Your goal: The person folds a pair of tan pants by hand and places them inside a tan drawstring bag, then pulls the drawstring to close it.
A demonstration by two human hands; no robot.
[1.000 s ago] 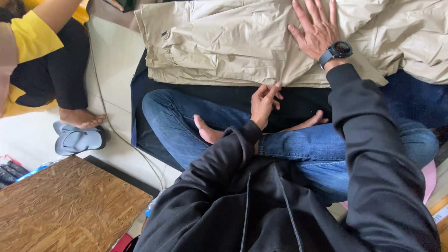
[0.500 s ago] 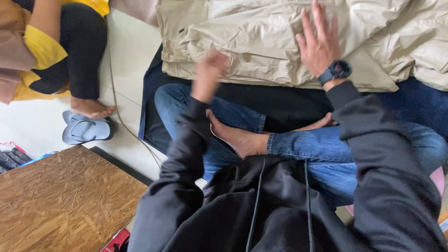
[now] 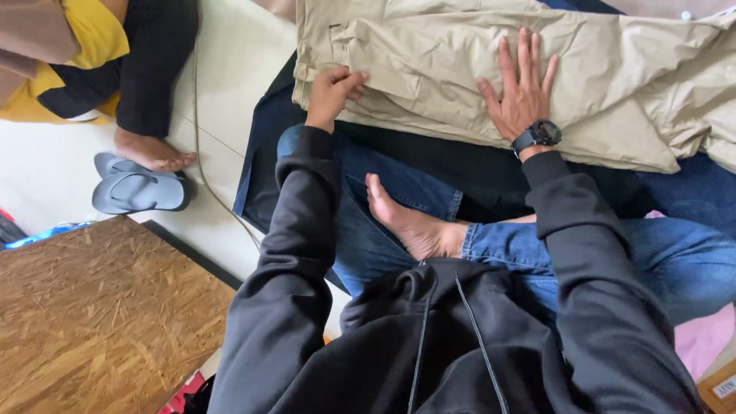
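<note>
Head view showed the left hand [image 3: 331,93] pinching the beige garment [image 3: 598,84] at upper centre while the right hand [image 3: 521,96] pressed it flat, fingers spread; that crumpled fabric could easily have bunched.

The left hand [image 3: 331,92] reaches forward on a long, nearly straight arm. Its fingers [image 3: 354,79] curl in a pinching grip. The right hand [image 3: 521,90] lies flat and open to the right of that grip, palm down, fingers spread wide. Both arms wear black sleeves.
</note>
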